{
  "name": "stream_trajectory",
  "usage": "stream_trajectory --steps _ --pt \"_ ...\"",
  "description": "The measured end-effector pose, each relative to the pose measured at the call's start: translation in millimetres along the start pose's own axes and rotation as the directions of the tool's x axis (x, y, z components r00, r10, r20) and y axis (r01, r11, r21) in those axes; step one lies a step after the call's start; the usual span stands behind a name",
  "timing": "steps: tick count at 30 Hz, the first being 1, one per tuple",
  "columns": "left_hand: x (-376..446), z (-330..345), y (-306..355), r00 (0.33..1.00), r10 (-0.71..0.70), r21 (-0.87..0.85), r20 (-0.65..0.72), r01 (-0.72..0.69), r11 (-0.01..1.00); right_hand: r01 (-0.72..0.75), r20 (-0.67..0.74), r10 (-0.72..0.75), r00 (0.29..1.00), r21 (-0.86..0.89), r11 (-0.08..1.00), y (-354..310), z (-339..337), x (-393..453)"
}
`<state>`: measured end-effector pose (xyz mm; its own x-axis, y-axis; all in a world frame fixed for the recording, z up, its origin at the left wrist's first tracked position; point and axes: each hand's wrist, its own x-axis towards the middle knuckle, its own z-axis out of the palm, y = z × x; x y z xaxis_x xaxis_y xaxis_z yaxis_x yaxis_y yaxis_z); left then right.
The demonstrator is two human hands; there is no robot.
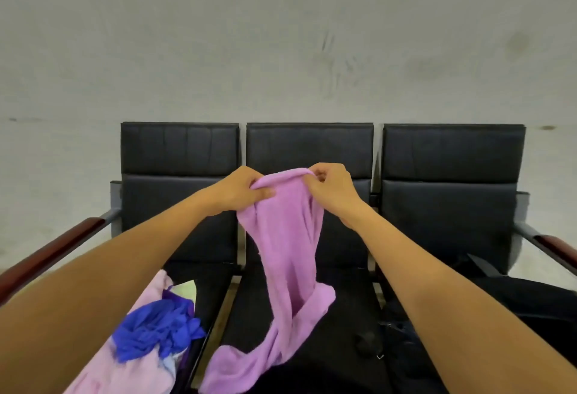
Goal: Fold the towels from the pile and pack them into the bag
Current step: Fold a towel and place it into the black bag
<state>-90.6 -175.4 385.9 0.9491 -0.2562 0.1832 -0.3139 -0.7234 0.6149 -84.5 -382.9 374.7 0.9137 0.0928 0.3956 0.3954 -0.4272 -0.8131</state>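
The held towel [282,256] is plain lilac-purple. In the pile lie a pale pink towel [125,368] and a bright blue cloth [156,331]. The seats [449,194] are black, armrests [46,253] reddish-brown, the wall [281,34] grey.

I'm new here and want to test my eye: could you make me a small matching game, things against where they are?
Things:
1. purple towel
2. blue cloth
3. pink towel
4. black bag

Places:
A. on the right seat
B. held up over the middle seat by the left hand and right hand
C. crumpled on top of the pile, left seat
D. lowest in the pile, left seat

Pairs: 1-B, 2-C, 3-D, 4-A
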Motion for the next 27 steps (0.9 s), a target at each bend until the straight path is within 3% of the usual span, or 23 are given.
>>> stream_trajectory --steps 3,7,13,19,22,27 --pt "0 3 8 0.997 0.024 -0.051 -0.072 -0.028 0.998 -0.009 0.134 0.013 0.991 -0.03 1.0 2 4 -5" --pt "3 10 24 0.997 0.078 0.021 0.029 -0.078 0.997 0.029 0.289 -0.023 0.957 -0.014 0.999 3 17 -15" --pt "4 12 30 0.997 0.065 0.016 0.039 -0.065 0.998 0.081 0.229 -0.067 0.971 -0.052 0.995 13 20 -18" --pt "2 18 24 1.0 0.019 -0.181 0.007 -0.017 0.983 0.075 0.193 -0.054 0.98 -0.103 0.992 14 15 -17" --pt "-4 26 24 0.992 -0.015 -0.411 0.127 0.067 0.909 -0.002 0.124 0.004 0.992 -0.011 1.0 14 9 -18" --pt "-3 51 10 0.975 -0.006 -0.364 0.22 0.088 0.927 -0.152 0.065 0.143 0.988 0.171 0.973 15 -2 -22"
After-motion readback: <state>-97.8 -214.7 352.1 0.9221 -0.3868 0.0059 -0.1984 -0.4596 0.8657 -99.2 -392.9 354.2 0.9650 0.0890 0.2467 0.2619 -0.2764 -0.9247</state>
